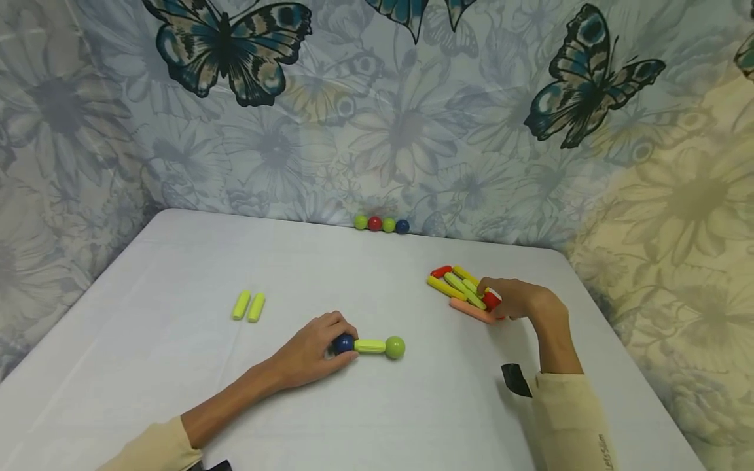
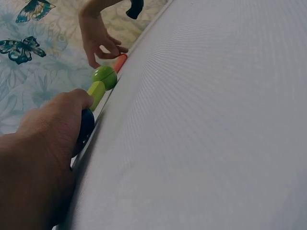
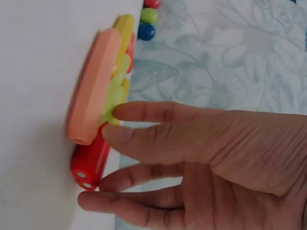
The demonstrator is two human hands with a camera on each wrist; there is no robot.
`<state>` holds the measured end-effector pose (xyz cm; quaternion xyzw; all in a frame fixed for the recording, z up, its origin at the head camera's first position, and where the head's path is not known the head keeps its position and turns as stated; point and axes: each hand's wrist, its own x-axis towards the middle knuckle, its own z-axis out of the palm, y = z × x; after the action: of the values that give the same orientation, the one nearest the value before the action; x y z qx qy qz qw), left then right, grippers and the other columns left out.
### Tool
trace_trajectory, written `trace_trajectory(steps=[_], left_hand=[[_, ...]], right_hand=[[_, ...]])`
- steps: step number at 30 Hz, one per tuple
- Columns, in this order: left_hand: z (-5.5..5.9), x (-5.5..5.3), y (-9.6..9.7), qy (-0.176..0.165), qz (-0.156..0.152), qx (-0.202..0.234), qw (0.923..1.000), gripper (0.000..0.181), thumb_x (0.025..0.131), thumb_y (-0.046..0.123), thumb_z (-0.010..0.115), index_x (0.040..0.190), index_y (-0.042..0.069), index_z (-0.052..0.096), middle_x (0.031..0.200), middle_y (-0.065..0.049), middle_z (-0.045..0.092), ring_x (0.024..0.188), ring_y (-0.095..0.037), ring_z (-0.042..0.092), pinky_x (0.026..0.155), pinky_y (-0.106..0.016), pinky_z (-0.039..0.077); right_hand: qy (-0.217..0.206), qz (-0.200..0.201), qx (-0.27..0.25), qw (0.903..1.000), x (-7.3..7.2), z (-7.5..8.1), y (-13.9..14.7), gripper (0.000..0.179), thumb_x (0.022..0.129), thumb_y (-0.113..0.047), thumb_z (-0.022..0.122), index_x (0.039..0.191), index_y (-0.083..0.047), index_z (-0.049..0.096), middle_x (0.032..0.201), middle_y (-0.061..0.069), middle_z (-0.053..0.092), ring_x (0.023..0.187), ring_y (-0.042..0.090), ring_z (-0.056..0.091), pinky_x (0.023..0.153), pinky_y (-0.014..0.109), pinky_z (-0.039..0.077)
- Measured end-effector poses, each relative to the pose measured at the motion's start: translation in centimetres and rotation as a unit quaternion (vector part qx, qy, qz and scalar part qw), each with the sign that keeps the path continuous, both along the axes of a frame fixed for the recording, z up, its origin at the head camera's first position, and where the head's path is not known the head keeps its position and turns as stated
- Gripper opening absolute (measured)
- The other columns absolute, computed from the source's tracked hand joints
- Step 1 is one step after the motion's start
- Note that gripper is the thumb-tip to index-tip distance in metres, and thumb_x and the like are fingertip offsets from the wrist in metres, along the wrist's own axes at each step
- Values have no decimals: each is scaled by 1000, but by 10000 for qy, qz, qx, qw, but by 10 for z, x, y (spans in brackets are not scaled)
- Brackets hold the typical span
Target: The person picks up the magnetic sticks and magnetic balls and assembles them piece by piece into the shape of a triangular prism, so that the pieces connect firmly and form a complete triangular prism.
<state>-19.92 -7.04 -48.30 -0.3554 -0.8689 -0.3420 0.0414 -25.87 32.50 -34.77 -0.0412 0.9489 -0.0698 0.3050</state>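
My left hand [image 1: 312, 347] grips a dark blue ball [image 1: 343, 343] on the table, the thumb on its near side and fingers over its far side. A yellow-green stick [image 1: 370, 347] runs from that ball to a green ball [image 1: 395, 347], the three joined in a line. At the pile of sticks, my right hand [image 1: 515, 297] reaches down with extended fingers. In the right wrist view its thumb and forefinger tips are right at the red sticks [image 3: 91, 160] and a light green stick [image 3: 113, 98]. A peach stick [image 3: 93, 88] lies beside them.
Two yellow-green sticks [image 1: 249, 306] lie side by side at the left. Yellow sticks [image 1: 444, 288] and a short red stick [image 1: 440, 271] are in the right-hand pile. Along the back edge sits a row of green, red and blue balls [image 1: 381, 224], near the butterfly-print backdrop [image 1: 406, 131].
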Motion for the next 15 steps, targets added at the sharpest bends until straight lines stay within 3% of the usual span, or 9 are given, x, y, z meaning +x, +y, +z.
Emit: trace_trajectory(steps=[4,9,15], left_hand=[[1,0,-1,7,-30,1,10000,22,98,34,73,117,22,69,111,9,61,100,-6,56,91,-28,52],[2,1,-1,17,-39,-9,10000,22,98,34,73,117,21,69,111,9,61,100,-6,56,90,-29,53],[2,1,-1,-22,-28,-5,10000,22,98,34,73,117,22,69,111,9,61,100,-7,56,91,-30,52]], right_hand=[[-170,-366,-18,9992,-1,-5,1,55,95,3,64,143,-15,46,127,21,55,84,26,64,81,41,49],[-197,-399,26,9990,-2,-8,0,54,91,9,62,138,-15,48,121,20,54,81,25,63,78,38,48],[-127,-428,38,9990,-4,-11,1,50,95,0,64,139,-14,43,112,16,58,81,25,64,76,38,47]])
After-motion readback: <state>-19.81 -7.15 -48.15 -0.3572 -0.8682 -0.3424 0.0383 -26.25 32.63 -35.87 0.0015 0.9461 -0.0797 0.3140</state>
